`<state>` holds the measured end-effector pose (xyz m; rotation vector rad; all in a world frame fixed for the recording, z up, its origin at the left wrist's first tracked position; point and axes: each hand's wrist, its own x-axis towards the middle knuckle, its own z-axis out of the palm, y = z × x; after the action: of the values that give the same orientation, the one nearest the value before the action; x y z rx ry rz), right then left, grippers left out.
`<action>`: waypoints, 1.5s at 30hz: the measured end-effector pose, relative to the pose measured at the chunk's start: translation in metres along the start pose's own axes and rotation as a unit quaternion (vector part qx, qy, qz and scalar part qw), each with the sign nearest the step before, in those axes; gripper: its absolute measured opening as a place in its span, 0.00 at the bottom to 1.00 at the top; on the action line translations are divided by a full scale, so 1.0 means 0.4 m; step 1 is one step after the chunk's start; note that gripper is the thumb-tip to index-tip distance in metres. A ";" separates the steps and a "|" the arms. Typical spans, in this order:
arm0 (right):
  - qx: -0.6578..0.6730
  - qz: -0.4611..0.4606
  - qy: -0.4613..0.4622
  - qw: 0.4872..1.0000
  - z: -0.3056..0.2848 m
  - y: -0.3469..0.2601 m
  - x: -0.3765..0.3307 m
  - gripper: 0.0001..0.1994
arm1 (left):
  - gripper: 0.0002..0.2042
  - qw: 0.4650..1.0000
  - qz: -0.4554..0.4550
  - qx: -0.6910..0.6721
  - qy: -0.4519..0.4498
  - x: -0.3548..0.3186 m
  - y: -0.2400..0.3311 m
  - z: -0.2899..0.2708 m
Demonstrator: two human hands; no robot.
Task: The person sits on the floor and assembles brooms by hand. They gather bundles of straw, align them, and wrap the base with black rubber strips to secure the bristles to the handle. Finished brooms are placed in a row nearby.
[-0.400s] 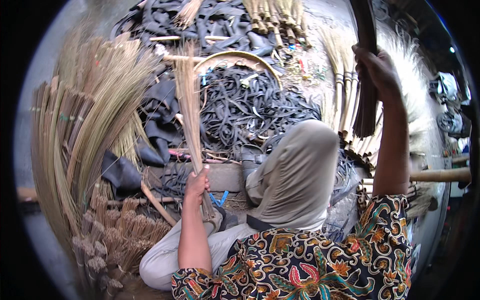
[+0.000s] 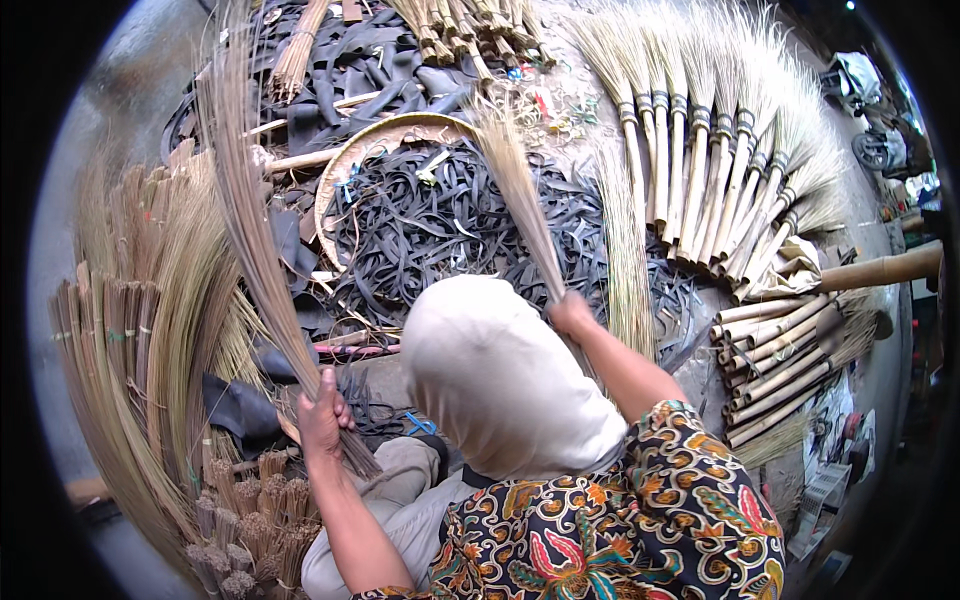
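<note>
The left hand (image 2: pixel 324 418) has its grip wrapped round a long, curved brown fibre bundle (image 2: pixel 258 240), beside bristly sheaves (image 2: pixel 135 330); the right hand (image 2: pixel 573 316) clasps a paler feathery bundle (image 2: pixel 524 195), slanting across limp black strips (image 2: pixel 430 225) heaped in a round tray (image 2: pixel 330 178).

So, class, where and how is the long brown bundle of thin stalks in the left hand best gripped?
Low on the bundle, probably from the near left, where the left hand wraps it: stalks gather narrowly there but fan loosely farther up.

Black shirt (image 2: pixel 590 530) with red, orange and teal flowers; off-white trousers (image 2: pixel 505 380); brownish straw bundle (image 2: pixel 262 255) at ten o'clock; charcoal strips (image 2: pixel 440 215) at twelve; pale-yellow handles (image 2: pixel 677 165) at two.
</note>
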<state>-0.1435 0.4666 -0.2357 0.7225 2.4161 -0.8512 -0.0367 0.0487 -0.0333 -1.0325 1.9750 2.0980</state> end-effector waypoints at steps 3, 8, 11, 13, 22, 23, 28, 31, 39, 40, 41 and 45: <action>-0.016 -0.004 -0.035 0.999 0.078 0.067 -0.015 0.31 | 0.17 0.999 -0.017 0.027 0.039 -0.017 -0.010 -0.016; -0.090 -0.052 0.039 0.994 0.029 0.158 -0.035 0.38 | 0.20 0.998 -0.056 -0.013 0.031 -0.006 -0.073 -0.011; -0.073 0.012 0.168 0.983 -0.078 0.285 -0.038 0.31 | 0.20 0.996 -0.061 -0.013 0.055 0.013 -0.101 -0.004; -0.108 0.120 0.201 0.966 -0.128 0.383 -0.045 0.32 | 0.20 0.996 -0.053 -0.011 0.066 0.023 -0.108 -0.002; -0.077 0.234 0.066 0.967 -0.088 0.606 -0.031 0.40 | 0.20 0.997 -0.065 0.000 0.051 0.031 -0.110 0.003; -0.061 0.215 0.062 0.973 -0.086 0.610 -0.028 0.38 | 0.19 0.997 -0.063 0.000 0.041 0.031 -0.110 0.005; -0.006 0.179 0.057 0.982 -0.095 0.617 -0.033 0.27 | 0.19 0.997 -0.059 0.017 0.049 0.024 -0.113 0.008; -0.012 0.151 0.116 0.982 -0.102 0.624 -0.038 0.25 | 0.19 0.997 -0.059 0.013 0.048 0.018 -0.115 0.010; 0.019 0.064 0.177 0.982 -0.150 0.615 -0.088 0.24 | 0.19 0.998 -0.056 -0.001 0.028 0.019 -0.112 0.019; -0.003 0.059 0.201 0.978 -0.155 0.607 -0.098 0.24 | 0.19 0.998 -0.055 0.001 0.034 0.020 -0.112 0.019; -0.005 0.065 0.202 0.977 -0.161 0.599 -0.105 0.24 | 0.19 0.999 -0.049 -0.002 0.022 0.021 -0.111 0.019; 0.014 0.079 0.215 0.973 -0.168 0.571 -0.129 0.24 | 0.19 0.999 -0.036 -0.012 0.006 0.020 -0.114 0.014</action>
<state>0.0176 0.6479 -0.2556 1.1989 2.6722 -0.7214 -0.0227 0.0582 -0.0769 -1.1067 1.8932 2.0870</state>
